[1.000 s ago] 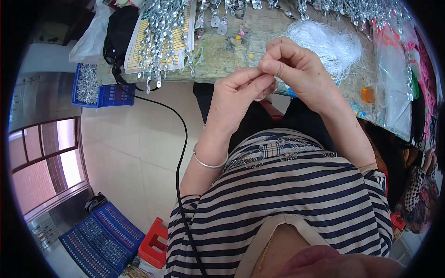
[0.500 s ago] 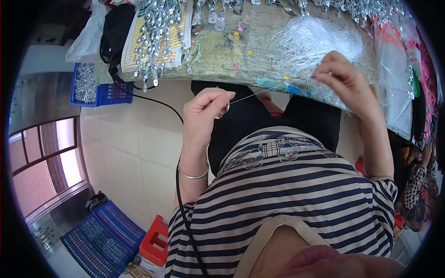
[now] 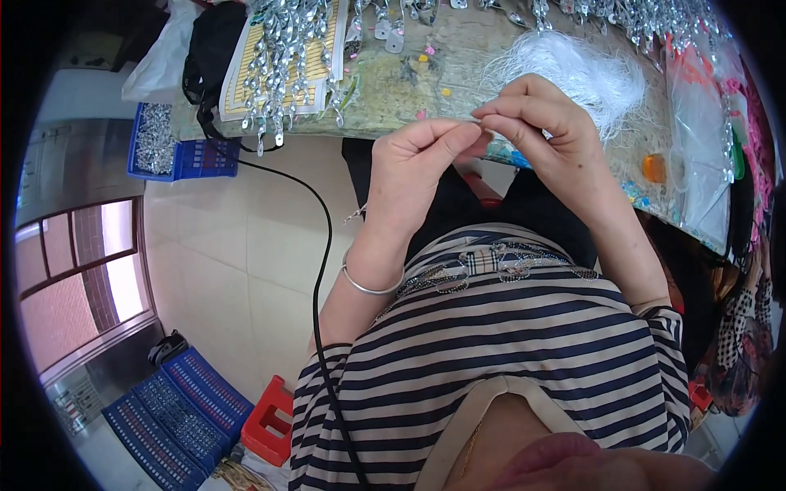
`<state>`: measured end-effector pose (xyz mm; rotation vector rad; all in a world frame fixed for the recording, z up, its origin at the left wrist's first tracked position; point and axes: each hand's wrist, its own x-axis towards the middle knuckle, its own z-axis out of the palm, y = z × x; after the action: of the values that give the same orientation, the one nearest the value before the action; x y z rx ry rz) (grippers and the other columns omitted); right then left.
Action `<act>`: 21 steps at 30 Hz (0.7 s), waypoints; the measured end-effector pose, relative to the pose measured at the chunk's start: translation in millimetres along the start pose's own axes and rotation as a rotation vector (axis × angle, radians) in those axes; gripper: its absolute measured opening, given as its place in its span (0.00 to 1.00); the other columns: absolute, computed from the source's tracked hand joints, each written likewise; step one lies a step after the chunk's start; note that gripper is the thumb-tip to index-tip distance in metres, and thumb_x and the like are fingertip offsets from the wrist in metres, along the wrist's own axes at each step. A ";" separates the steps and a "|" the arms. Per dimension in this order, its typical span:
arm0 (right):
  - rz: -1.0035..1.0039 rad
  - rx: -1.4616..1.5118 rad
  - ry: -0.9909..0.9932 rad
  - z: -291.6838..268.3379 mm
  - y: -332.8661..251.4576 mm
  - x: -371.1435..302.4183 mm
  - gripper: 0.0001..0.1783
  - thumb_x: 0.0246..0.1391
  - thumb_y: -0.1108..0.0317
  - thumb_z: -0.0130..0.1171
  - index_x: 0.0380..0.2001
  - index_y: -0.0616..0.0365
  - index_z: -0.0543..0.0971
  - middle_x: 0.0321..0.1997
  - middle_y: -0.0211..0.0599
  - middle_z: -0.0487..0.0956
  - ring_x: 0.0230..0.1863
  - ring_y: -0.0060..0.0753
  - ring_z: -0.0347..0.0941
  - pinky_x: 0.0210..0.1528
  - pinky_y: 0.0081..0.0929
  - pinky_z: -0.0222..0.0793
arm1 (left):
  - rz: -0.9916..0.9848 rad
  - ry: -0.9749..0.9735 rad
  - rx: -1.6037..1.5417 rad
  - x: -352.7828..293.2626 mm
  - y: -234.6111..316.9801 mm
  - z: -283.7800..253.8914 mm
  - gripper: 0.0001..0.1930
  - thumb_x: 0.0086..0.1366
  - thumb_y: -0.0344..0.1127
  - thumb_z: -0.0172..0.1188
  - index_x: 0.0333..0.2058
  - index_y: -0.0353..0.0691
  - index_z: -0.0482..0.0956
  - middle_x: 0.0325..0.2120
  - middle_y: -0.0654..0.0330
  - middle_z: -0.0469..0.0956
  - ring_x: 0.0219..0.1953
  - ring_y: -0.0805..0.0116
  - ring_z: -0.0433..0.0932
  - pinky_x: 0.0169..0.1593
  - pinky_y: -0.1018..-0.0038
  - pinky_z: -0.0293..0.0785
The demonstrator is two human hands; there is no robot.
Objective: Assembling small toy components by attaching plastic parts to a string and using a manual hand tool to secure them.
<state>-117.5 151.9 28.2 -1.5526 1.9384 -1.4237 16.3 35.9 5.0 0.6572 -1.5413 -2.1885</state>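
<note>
My left hand point(image 3: 413, 168) is closed in a pinch, thumb against forefinger, on a thin thread that barely shows. Its fingertips meet those of my right hand point(image 3: 548, 127), just over the table's near edge. The right fingers are bent and pinched together too; whatever lies between them is too small to make out. By my left wrist dangles a small silvery piece point(image 3: 354, 214). Just beyond my right hand, a loose heap of white thread point(image 3: 565, 69) spreads over the worn table point(image 3: 458, 61).
Strings of clear crystal beads point(image 3: 286, 74) hang over a yellow-lined sheet at the table's left. A clear plastic bag point(image 3: 702, 155) and an orange piece point(image 3: 654, 168) lie at the right. A blue basket point(image 3: 196, 162) of crystals and a red stool point(image 3: 268, 423) stand left. A black cable point(image 3: 327, 237) hangs alongside.
My hands have come together from wide apart, the left moving right and up, the right moving left. The thread stretched between them no longer shows. An orange piece has come into sight.
</note>
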 end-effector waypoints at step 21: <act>0.018 0.038 0.012 -4.4 4.9 4.9 0.07 0.57 0.71 0.53 0.37 0.61 0.78 0.34 0.28 0.72 0.37 0.18 0.68 0.40 0.16 0.63 | 0.007 0.002 -0.042 -0.4 1.2 2.0 0.09 0.61 0.30 0.59 0.36 0.30 0.80 0.28 0.54 0.81 0.29 0.69 0.80 0.37 0.77 0.76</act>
<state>-125.4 149.7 28.0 -1.5092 1.9156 -1.4569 15.6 37.3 6.8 0.6395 -1.4902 -2.2083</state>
